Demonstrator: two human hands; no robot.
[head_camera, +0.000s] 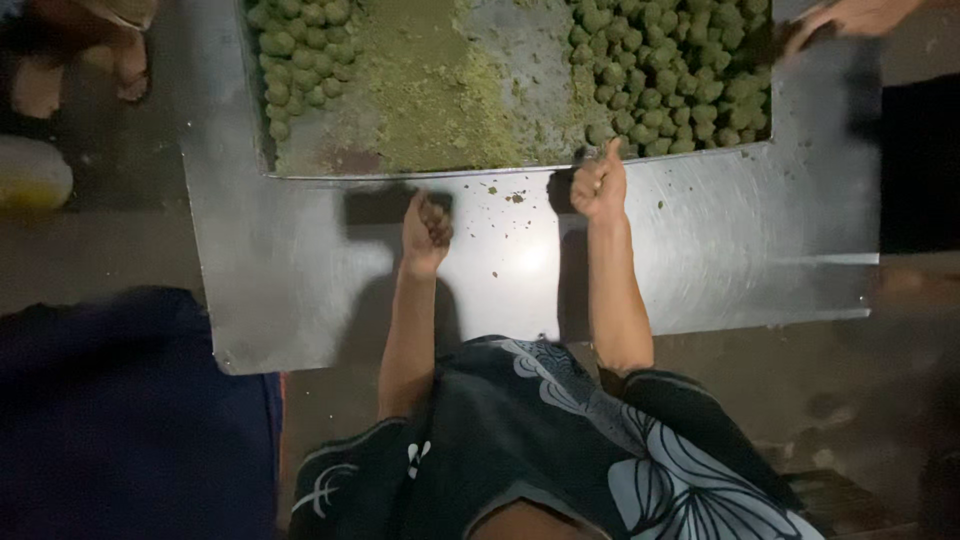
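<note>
My left hand (427, 225) is a closed fist over the bare steel sheet, just short of the tray's near rim, and a dark greenish lump of mixture shows between its fingers. My right hand (600, 182) is also clenched, thumb up, touching the near rim of the metal tray (420, 176). I cannot see whether it holds anything. In the tray, loose green crumbly mixture (430, 90) lies in the middle. Several small green balls are piled at the left (300, 50) and many more at the right (670, 70).
The tray rests on a shiny steel table sheet (730, 240) with a few green crumbs (515, 197) near my hands. Another person's hand (850, 15) reaches the tray's far right corner. A bare foot (125, 60) and a pale yellowish object (30, 175) lie at the left. Dark blue cloth (120, 420) fills the lower left.
</note>
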